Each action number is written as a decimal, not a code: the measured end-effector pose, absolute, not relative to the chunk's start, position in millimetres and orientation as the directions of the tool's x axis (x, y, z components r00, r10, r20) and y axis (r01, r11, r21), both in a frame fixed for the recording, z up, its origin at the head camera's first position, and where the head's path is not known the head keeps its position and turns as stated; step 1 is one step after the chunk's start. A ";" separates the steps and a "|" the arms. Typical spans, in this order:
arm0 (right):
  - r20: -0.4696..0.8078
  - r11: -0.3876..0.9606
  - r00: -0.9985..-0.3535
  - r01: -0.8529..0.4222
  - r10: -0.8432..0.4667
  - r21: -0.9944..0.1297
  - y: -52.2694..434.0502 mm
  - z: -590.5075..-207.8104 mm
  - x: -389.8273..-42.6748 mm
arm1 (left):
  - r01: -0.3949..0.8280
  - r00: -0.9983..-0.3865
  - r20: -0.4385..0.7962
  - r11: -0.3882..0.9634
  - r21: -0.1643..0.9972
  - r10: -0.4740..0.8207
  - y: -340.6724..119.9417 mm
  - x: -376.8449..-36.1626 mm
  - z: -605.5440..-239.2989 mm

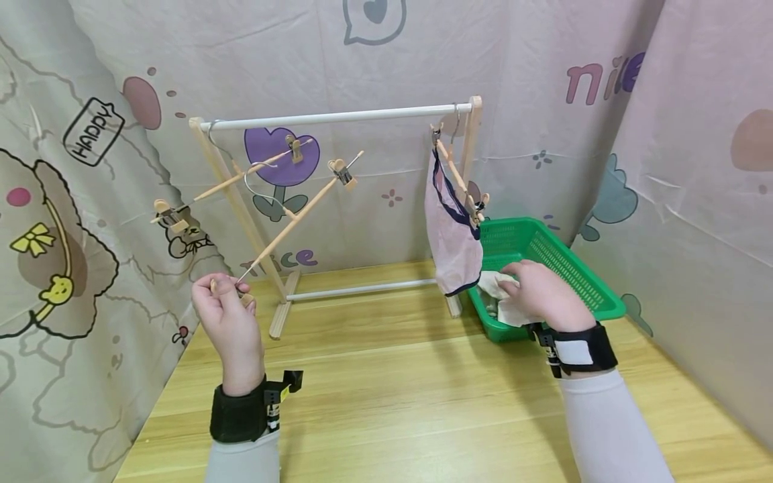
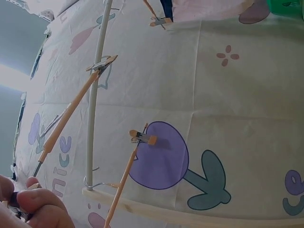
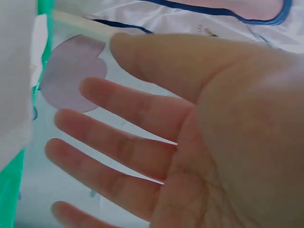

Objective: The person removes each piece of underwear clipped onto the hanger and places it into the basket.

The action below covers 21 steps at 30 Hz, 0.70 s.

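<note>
My left hand [image 1: 226,312] grips the lower clip end of a wooden clip hanger [image 1: 302,216], which slants up to the right in front of the rack. Its hook points left, and the far clip [image 1: 343,173] holds nothing. My right hand [image 1: 546,292] is over the front of a green basket [image 1: 568,268], beside white cloth [image 1: 513,312]. In the right wrist view its fingers [image 3: 118,142] are spread and fairly straight, with nothing between them; the white cloth [image 3: 14,85] stands at the left edge. Whether they touch the cloth cannot be told.
A wooden rack with a white rail [image 1: 344,117] stands on the wooden table [image 1: 386,402]. Another clip hanger [image 1: 226,184] hangs at its left end. Pink underpants with dark blue edging [image 1: 449,231] hang from a hanger at the right, close to the basket. Printed curtains [image 1: 374,74] surround the table.
</note>
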State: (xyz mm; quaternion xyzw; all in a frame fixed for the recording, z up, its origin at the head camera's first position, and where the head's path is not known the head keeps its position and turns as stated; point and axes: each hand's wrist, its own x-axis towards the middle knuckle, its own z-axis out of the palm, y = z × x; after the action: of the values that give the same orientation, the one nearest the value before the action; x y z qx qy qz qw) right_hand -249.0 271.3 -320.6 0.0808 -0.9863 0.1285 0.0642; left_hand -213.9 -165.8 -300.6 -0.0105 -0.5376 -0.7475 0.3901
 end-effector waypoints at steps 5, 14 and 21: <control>0.232 0.948 -0.963 -0.194 -0.135 -0.253 265.2 -314.2 -242.0 | 0.601 -0.692 0.443 -0.114 0.791 -0.571 -165.9 -213.3 -301.0; 0.400 0.936 -0.908 -0.240 -0.124 -0.256 252.1 -301.4 -221.8 | 0.605 -0.691 0.438 -0.128 0.786 -0.576 -162.4 -213.4 -300.2; 0.527 0.925 -0.840 -0.293 -0.128 -0.243 240.6 -292.9 -203.1 | 0.611 -0.687 0.445 -0.126 0.781 -0.574 -156.4 -214.2 -301.1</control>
State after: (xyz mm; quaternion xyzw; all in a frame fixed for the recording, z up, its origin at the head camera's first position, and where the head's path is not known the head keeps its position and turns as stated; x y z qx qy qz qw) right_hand -203.1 240.6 -292.9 0.1114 -0.9460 0.1590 0.2596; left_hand -214.2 -156.4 -301.1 -0.0177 -0.5299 -0.7502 0.3951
